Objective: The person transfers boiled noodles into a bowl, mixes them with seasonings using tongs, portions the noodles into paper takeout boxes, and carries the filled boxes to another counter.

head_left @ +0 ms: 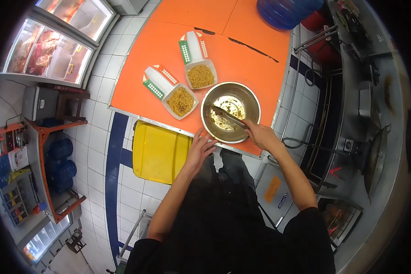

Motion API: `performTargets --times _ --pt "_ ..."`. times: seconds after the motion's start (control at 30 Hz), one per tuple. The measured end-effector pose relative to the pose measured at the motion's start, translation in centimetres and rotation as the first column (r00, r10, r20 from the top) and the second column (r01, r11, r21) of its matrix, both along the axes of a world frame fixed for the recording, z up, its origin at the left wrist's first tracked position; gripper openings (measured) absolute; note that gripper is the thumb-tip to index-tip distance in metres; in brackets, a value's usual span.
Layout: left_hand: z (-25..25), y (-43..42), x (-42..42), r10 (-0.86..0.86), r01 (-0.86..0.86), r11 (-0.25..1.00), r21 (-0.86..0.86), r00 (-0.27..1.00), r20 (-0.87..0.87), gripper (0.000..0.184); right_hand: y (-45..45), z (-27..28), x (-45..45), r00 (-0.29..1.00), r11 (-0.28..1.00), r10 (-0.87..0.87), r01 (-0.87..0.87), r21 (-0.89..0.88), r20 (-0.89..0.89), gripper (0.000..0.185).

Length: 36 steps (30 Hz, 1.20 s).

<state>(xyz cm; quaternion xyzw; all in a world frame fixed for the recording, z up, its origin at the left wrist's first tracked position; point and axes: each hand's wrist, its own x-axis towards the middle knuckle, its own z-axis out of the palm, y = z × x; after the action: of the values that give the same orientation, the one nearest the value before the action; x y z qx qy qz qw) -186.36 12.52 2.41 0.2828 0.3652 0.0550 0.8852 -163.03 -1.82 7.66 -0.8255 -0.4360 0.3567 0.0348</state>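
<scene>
A steel mixing bowl (206, 98) sits near the front edge of the orange table, with oily brown sauce and bits across its bottom. My right hand (260, 135) is closed around the handle of metal tongs (230, 118), whose far end lies inside the bowl. At the bowl's near left side is my left hand (199, 150), fingers apart, by the rim; whether they touch it is hard to tell. Left of the bowl stand two open paper boxes holding noodles: a nearer portion (180, 101) and a farther portion (200, 76).
The orange table (160, 41) has dark worn patches. A blue water jug (285, 13) stands at its far right. Below the front edge is a yellow bin lid (157, 153). A stove counter with a wok (376, 160) runs along the right; lit display fridges (55, 50) stand left.
</scene>
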Motion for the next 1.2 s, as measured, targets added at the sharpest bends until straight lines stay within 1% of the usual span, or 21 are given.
performTargets --times 0.1,0.17,0.2,0.27,0.3,0.37,0.4,0.47,0.5,0.53,0.57,0.6,0.73,0.83,0.93,1.0,1.03,1.07,1.13,1.17,1.2 --pt "-0.2 0.2 -0.2 0.004 -0.004 1.0 0.005 1.0 0.0 0.064 -0.4 -0.3 0.3 0.999 0.999 0.042 -0.042 0.012 0.0 0.04" --pt "-0.3 0.3 -0.6 0.044 -0.044 0.999 -0.03 0.999 -0.001 0.065 -1.0 0.2 0.2 0.999 0.984 -0.011 0.019 0.176 -0.047 0.04" --pt "-0.6 0.4 -0.8 0.056 -0.056 0.998 -0.026 0.998 0.001 0.065 -1.0 0.7 0.3 0.999 0.984 0.001 0.008 0.18 -0.045 0.04" --pt "-1.6 0.6 -2.0 0.073 -0.074 0.997 -0.015 0.996 -0.056 0.068 -0.7 2.4 0.1 0.991 0.935 -0.078 0.111 0.337 -0.11 0.039" --pt "-2.1 0.8 -2.5 0.084 -0.084 0.996 -0.008 0.995 -0.063 0.068 0.3 3.7 -0.1 0.991 0.934 -0.067 0.104 0.343 -0.118 0.039" --pt "-2.8 1.0 -3.4 0.082 -0.084 0.996 -0.019 0.991 -0.109 0.068 2.8 6.1 -0.8 0.954 0.917 -0.173 0.246 0.314 -0.244 0.029" --pt "-2.9 1.1 -3.7 0.088 -0.09 0.996 -0.009 0.99 -0.113 0.068 4.0 5.8 -1.3 0.954 0.915 -0.165 0.243 0.321 -0.251 0.029" --pt "-3.1 1.3 -4.3 0.096 -0.1 0.995 -0.025 0.987 -0.132 0.071 6.6 4.6 -2.3 0.953 0.878 -0.069 0.198 0.436 -0.294 0.026" --pt "-3.5 1.3 -4.6 0.112 -0.117 0.993 -0.031 0.986 -0.127 0.071 7.6 2.5 -2.9 0.977 0.845 0.006 0.11 0.524 -0.214 0.024" --pt "-3.3 1.4 -4.9 0.112 -0.117 0.993 -0.03 0.985 -0.128 0.071 8.5 1.0 -3.6 0.976 0.844 0.007 0.11 0.525 -0.216 0.024" --pt "-3.0 1.5 -5.3 0.124 -0.127 0.992 -0.015 0.984 -0.128 0.07 9.4 -0.3 -4.4 0.998 0.888 0.058 -0.037 0.459 -0.032 0.024" --pt "-2.8 1.8 -5.8 0.136 -0.137 0.991 0.001 0.983 -0.125 0.069 10.2 -0.4 -5.1 0.981 0.916 0.125 -0.172 0.364 0.148 0.023" --pt "-2.4 2.3 -8.4 0.233 -0.238 0.971 -0.009 0.96 -0.157 0.068 10.4 0.6 -6.4 0.988 0.905 0.105 -0.143 0.401 0.116 0.02" --pt "-3.3 2.8 -10.5 0.287 -0.289 0.957 0.023 0.936 -0.202 0.068 10.0 0.0 -6.2 0.98 0.899 0.083 -0.151 0.411 0.18 0.019" --pt "-3.9 3.0 -11.6 0.288 -0.286 0.957 0.046 0.926 -0.242 0.072 9.2 -0.5 -6.3 0.972 0.879 0.086 -0.177 0.442 0.218 0.018" --pt "-3.8 3.4 -11.5 0.277 -0.271 0.961 0.058 0.93 -0.244 0.073 8.7 -0.1 -7.0 0.987 0.862 0.045 -0.116 0.494 0.155 0.017" --pt "-3.6 3.2 -11.6 0.267 -0.259 0.964 0.065 0.929 -0.255 0.074 8.4 -0.2 -6.9 0.989 0.899 0.048 -0.104 0.426 0.141 0.017" --pt "-3.4 3.4 -11.3 0.249 -0.24 0.968 0.065 0.935 -0.253 0.074 7.8 -0.1 -6.8 0.989 0.9 0.029 -0.088 0.427 0.143 0.017" --pt "-3.3 3.8 -10.8 0.243 -0.239 0.97 0.046 0.931 -0.271 0.071 6.9 0.8 -6.4 0.996 0.886 -0.011 0.051 0.462 -0.089 0.023" --pt "-3.3 3.9 -10.8 0.24 -0.236 0.971 0.05 0.932 -0.273 0.071 6.0 1.9 -6.1 0.986 0.895 -0.08 0.134 0.425 -0.143 0.031" --pt "-3.3 4.2 -10.8 0.227 -0.22 0.974 0.056 0.938 -0.261 0.07 4.8 2.1 -5.6 0.973 0.873 -0.108 0.19 0.449 -0.202 0.033"
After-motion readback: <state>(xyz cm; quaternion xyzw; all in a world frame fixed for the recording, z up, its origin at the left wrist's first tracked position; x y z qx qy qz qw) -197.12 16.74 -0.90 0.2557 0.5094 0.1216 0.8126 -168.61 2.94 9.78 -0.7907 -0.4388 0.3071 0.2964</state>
